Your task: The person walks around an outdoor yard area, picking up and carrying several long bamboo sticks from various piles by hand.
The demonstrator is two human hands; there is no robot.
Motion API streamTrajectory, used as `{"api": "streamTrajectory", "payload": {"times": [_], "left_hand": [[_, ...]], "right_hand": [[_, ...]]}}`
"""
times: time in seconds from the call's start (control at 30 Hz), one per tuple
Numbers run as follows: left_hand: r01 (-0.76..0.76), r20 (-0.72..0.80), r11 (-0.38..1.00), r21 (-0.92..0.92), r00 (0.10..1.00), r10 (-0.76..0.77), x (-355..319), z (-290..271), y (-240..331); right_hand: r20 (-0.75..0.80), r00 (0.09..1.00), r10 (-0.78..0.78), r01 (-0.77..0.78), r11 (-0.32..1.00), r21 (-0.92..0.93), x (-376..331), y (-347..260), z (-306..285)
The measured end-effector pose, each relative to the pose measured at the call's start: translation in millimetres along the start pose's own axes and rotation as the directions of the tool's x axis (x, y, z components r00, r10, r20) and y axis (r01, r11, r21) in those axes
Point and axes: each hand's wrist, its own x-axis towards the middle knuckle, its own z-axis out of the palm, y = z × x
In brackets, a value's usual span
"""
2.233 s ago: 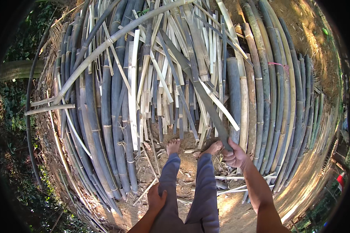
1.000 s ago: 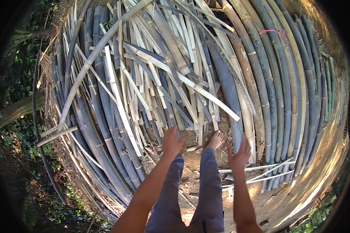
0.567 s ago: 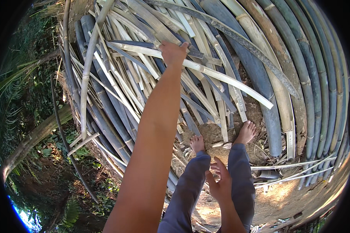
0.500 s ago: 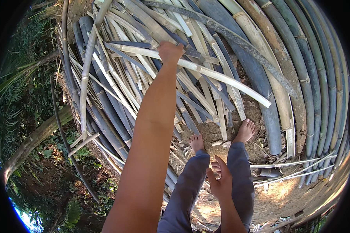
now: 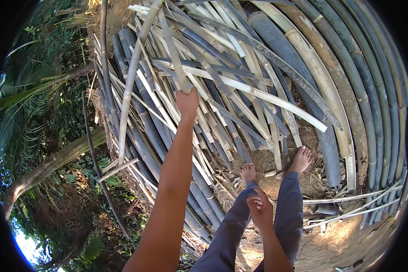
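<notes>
My left hand (image 5: pixel 187 103) reaches forward over a pile of split bamboo and is closed around the near end of a flat, greyish-tan bamboo strip (image 5: pixel 173 52). That strip points away from me, over the other pieces. Beneath and around it lie many pale and dark-grey split strips at mixed angles. A long pale strip (image 5: pixel 276 100) crosses the pile just right of the hand. My right hand (image 5: pixel 261 212) hangs in front of my legs, fingers loosely curled and thumb apart, with nothing visible in it.
Thick bamboo poles (image 5: pixel 368 90) lie in a row on the right, with thin pale sticks (image 5: pixel 349 198) across their near ends. A grey pole (image 5: pixel 130 81) lies along the pile's left side. Beyond are a leaning log (image 5: pixel 54 158) and green plants. My bare feet stand on soil.
My left hand has come back toward me and is now on a narrower strip, apart from the wide piece it was touching. My right hand's fingers have curled more. The view has shifted slightly.
</notes>
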Motion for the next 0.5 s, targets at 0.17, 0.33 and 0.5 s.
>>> {"api": "streamTrajectory", "payload": {"times": [0.17,0.33,0.5], "left_hand": [[0.457,0.514,0.671,-0.584,0.848,-0.130,-75.4,-42.3,-18.3],[0.773,0.782,0.125,-0.622,0.604,0.155,-159.4,-77.1,-55.1],[0.440,0.459,0.551,-0.709,0.881,-0.114,-233.4,-80.3,-102.7]], "right_hand": [[0.044,0.999,0.032,-0.035,0.998,0.052,1.7,11.0,13.0],[-0.034,0.999,0.034,-0.031,0.996,0.085,4.7,14.9,15.4],[-0.025,0.997,0.076,-0.073,0.991,0.115,4.3,21.4,22.1]]}}
